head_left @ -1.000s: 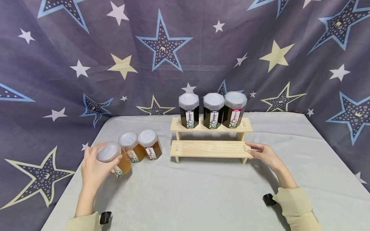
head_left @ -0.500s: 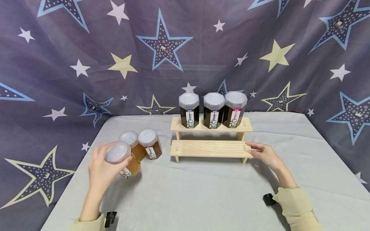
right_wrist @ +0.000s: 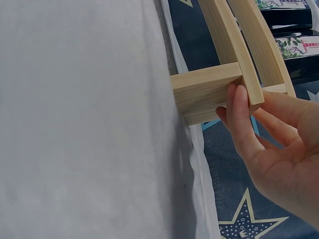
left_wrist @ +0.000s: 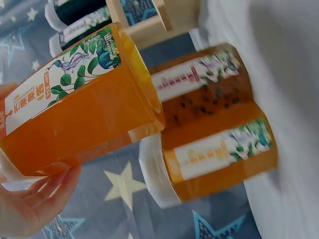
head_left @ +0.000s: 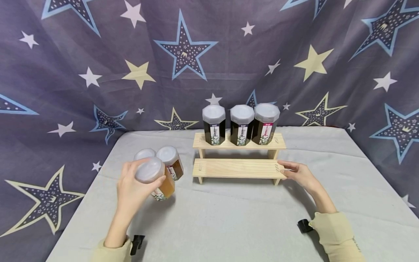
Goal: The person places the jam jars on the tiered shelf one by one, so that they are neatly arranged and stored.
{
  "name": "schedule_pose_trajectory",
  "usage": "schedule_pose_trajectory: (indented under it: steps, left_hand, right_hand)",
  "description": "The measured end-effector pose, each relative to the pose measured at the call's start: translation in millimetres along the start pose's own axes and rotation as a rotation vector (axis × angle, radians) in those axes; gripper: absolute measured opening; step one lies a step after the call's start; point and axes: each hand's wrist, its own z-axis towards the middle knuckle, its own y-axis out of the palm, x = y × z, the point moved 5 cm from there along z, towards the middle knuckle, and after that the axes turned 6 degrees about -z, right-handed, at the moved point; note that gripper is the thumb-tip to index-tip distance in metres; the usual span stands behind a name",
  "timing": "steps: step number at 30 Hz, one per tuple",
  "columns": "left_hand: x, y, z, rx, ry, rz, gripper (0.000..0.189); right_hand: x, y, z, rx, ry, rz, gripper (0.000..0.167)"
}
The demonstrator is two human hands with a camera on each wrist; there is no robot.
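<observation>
My left hand (head_left: 134,187) grips an amber honey jar (head_left: 168,184) around its white lid, tilted and raised above the table. In the left wrist view the held honey jar (left_wrist: 84,94) shows a leafy printed label. Just behind it stand a second amber jar (left_wrist: 219,159), mostly hidden in the head view, and a brown jar (head_left: 176,169) with dark specks. My right hand (head_left: 301,176) pinches the right end of the lower step of a two-tier wooden rack (head_left: 237,168); the right wrist view has its fingers (right_wrist: 240,107) at the board's corner.
Three dark jars with white lids, among them a left one (head_left: 214,127) and a red-labelled right one (head_left: 266,125), stand on the rack's upper step. A grey cloth covers the table (head_left: 229,222). Behind hangs a star-patterned curtain (head_left: 108,43).
My left hand has carried the honey jar to the right, so it now passes in front of the other two jars on the left. The right hand and the rack have stayed put.
</observation>
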Motion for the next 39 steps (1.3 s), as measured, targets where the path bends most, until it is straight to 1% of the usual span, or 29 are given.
schedule_pose_trajectory:
  steps: [6,14,18,24,31,36,39]
  left_hand:
    - [11.1,15.4,1.9,-0.047,0.018,-0.024,0.056]
    - [22.6,34.3,7.0,-0.106,0.007,-0.012,0.057]
    - [30.5,42.7,9.6,-0.119,0.013,-0.02,0.058]
    - [42.0,56.3,12.1,-0.129,0.031,-0.069,0.056]
    - [53.9,73.1,13.7,-0.159,0.041,-0.073,0.056]
    - [65.5,85.7,14.5,-0.168,0.082,-0.098,0.056]
    - [72.1,93.5,14.6,-0.18,0.096,-0.103,0.056]
  right_hand:
    - [-0.5,0.6,-0.4,-0.005,-0.001,0.008,0.044]
    - [-0.2,1.1,-0.3,-0.007,0.003,0.016,0.044]
    - [0.5,0.9,0.1,-0.005,0.002,0.012,0.045]
    - [0.5,0.2,0.0,-0.001,0.003,0.005,0.044]
    - [0.4,-0.5,-0.6,-0.002,0.014,-0.007,0.045]
    - [0.4,-1.0,-0.9,-0.001,0.014,-0.021,0.045]
    - [-0.1,-1.3,-1.2,-0.001,0.014,-0.023,0.045]
